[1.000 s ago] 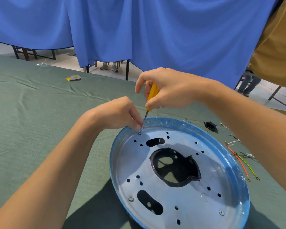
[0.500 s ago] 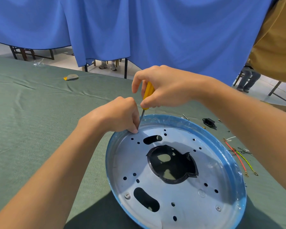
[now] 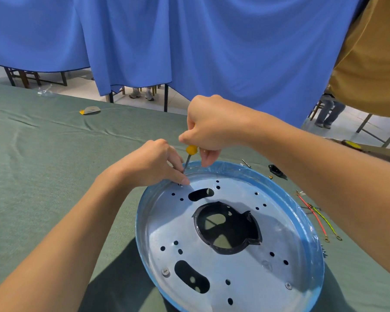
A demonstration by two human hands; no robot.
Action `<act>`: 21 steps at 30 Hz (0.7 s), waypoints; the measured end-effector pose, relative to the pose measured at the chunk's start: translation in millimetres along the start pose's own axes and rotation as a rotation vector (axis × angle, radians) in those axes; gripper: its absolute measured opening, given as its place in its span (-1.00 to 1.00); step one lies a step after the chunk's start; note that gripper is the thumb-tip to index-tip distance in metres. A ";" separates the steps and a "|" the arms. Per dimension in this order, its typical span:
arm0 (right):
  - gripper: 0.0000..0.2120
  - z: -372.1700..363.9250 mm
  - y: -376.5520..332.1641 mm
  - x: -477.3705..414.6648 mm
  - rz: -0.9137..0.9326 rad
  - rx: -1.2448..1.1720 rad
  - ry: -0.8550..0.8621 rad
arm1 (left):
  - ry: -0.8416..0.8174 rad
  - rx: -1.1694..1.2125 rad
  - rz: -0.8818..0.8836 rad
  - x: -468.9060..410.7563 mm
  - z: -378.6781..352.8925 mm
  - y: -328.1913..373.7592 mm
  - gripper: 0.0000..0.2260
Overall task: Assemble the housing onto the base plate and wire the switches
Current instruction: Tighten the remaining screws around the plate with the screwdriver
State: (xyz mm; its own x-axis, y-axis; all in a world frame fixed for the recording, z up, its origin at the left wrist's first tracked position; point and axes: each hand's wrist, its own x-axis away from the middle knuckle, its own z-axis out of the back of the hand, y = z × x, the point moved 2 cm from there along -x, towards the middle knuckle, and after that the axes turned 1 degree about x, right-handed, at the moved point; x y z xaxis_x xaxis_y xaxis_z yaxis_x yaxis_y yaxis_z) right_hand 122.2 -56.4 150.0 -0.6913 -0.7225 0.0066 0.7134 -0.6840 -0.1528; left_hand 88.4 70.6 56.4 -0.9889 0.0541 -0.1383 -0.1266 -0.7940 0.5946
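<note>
Two hands are brought together over the far left edge of the base plate (image 3: 245, 278), which is laid flat on the green-clothed counter (image 3: 43, 165) just in front of the person. One screwdriver (image 3: 188, 157) is held upright and slightly tilted, with its tip set at a small hole close to the plate's blue-filmed rim. Its yellow handle is gripped from above by the right hand (image 3: 214, 124), whose fingers are curled round it. The lower end of the shaft is pinched between the thumb and fingertips of the left hand (image 3: 153, 165), which rests against the rim; whether a screw is also held there cannot be told.

One black housing (image 3: 229, 229) is seen through the large central cut-out of the plate. Two long slots are cut in the plate, one far and one near, and many small round holes are scattered around them. Two screw heads (image 3: 165, 271) are seated along its near edge.

To the right of the plate, on the cloth, one red wire (image 3: 312, 213) and one green-yellow wire (image 3: 324, 220) are laid side by side, and one black socket (image 3: 277, 171) is placed farther back.
</note>
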 end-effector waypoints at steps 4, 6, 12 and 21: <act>-0.83 13.0 -8.7 2.5 0.086 0.071 -0.040 | -0.031 -0.009 -0.028 -1.4 1.6 -3.1 -0.86; -0.88 19.1 -11.9 3.7 0.165 0.106 -0.023 | -0.059 0.021 -0.044 -1.2 1.9 -4.0 -0.91; -0.78 8.3 -17.3 -7.0 0.116 0.181 0.000 | -0.078 0.179 -0.028 2.8 4.8 -3.3 -0.93; -0.72 9.8 -17.6 -14.4 0.075 0.242 0.003 | 0.148 0.486 -0.060 6.8 9.0 -5.8 -0.90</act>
State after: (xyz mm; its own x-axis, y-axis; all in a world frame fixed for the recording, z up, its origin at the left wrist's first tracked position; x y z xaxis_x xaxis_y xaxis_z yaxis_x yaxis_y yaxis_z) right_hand 120.7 -34.9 162.3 -0.6358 -0.7718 0.0012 0.7689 -0.6332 0.0883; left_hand 81.7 81.1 59.2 -0.9617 -0.0236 -0.2733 -0.2390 -0.4166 0.8771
